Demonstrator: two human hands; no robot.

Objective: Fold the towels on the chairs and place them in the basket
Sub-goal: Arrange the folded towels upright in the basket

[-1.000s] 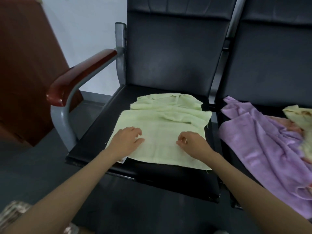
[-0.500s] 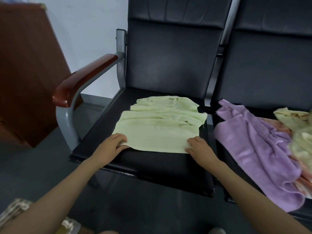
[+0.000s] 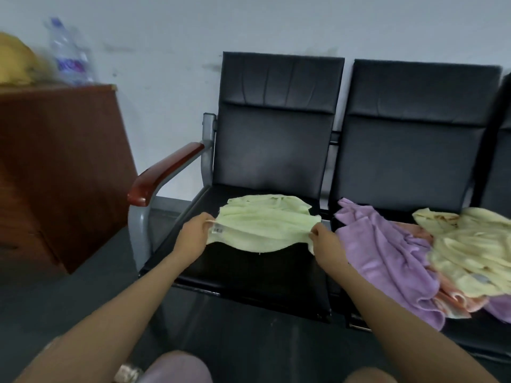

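Two hands work one pale green towel (image 3: 262, 228) over the black seat (image 3: 249, 280) of the end chair, beside the wooden armrest (image 3: 166, 172). The left hand (image 3: 193, 234) pinches the near left corner, by the sewn-in label, with fingers and thumb closed on the cloth; the right hand (image 3: 324, 240) pinches the near right corner in the same way. Between them the near edge is raised off the seat and sags in the middle, so the towel's long axis runs side to side, from one hand to the other. Its far part lies bunched on the seat towards the backrest, straight ahead of the fingers.

The fold appears to turn on that line: each hand is level with its own corner, neither nearer than the other, and the far edge lies directly away from both.

On the next seat a purple towel (image 3: 387, 252), a cream towel (image 3: 470, 244) and a peach towel (image 3: 456, 301) lie heaped and unfolded, just beside the right hand. No basket is in view.
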